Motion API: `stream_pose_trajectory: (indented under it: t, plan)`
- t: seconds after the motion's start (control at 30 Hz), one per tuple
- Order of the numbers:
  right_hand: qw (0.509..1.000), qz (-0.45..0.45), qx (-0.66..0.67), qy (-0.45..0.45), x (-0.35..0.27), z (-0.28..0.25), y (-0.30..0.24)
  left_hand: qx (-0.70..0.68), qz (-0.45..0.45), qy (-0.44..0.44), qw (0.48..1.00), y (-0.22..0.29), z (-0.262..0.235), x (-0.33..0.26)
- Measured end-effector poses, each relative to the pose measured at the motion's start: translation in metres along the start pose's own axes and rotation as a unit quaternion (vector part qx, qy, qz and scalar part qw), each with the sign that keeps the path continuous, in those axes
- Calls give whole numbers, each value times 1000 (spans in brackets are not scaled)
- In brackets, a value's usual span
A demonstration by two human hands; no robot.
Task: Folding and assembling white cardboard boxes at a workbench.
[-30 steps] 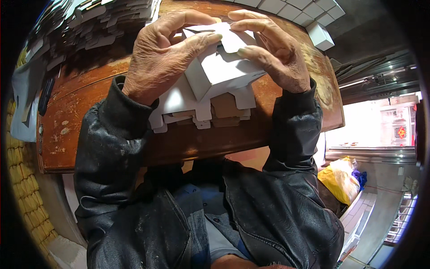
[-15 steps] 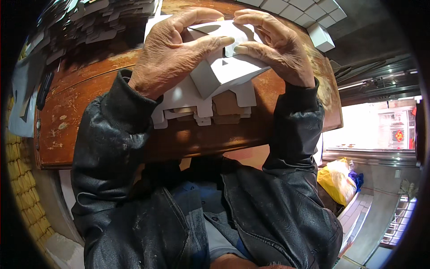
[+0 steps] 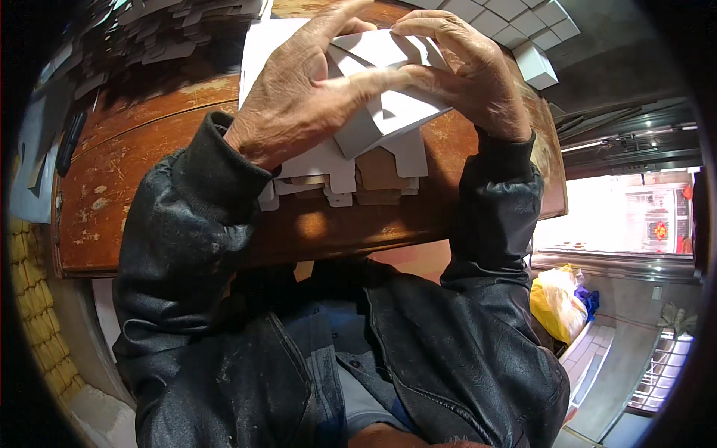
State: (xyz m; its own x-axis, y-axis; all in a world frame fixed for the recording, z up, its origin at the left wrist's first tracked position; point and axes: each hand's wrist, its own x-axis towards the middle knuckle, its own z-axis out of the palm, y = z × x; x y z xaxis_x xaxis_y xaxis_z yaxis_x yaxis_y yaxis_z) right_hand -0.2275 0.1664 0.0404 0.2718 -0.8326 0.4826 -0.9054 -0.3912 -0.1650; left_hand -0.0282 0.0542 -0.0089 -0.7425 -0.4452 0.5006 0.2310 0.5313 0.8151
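A small white cardboard box (image 3: 360, 133) is tilted between my hands above the table, with its flaps partly folded in at the open end. My left hand (image 3: 295, 101) grips its left side, the thumb stretched across the flaps and the index finger lifted beyond the far edge. Around the right side curls my right hand (image 3: 482, 82), its thumb meeting the left thumb over the flaps and its fingers on the far edge. Beneath the box lies a pile of flat box blanks (image 3: 337, 173), white with some brown undersides, partly hidden by the box and my left hand.
The worn wooden table (image 3: 149, 164) bears a black-handled tool (image 3: 72, 143) at its left edge. Many flat blanks (image 3: 168, 51) are heaped at the far left. White boxes (image 3: 515, 37) stand in rows at the far right, with one box (image 3: 535, 66) nearer. A yellow bag (image 3: 554, 310) lies right of me.
My left hand has shifted slightly right and up, its index finger lifting and its thumb sliding across the flaps to the right thumb. The box has moved slightly right.
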Motion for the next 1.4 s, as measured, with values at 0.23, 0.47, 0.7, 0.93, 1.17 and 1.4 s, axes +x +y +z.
stream_pose_trajectory:
  t: [0.23,0.47,0.7,0.93,1.17,1.4]
  plan:
    - [998,-54,0,35,7,-2,-2,48,28,25,998,-7,3,0]
    - [1000,8,19,11,11,-6,-13,-1,-79,-3,997,44,2,2]
    - [984,120,127,46,7,0,-2,-20,-47,48,998,18,7,10]
    - [840,331,430,17,6,5,-8,45,-34,49,997,0,7,9]
    - [840,331,431,0,2,3,-7,-164,-127,48,977,34,11,6]
    - [996,-68,-48,39,-10,4,27,-115,-112,55,985,-1,9,9]
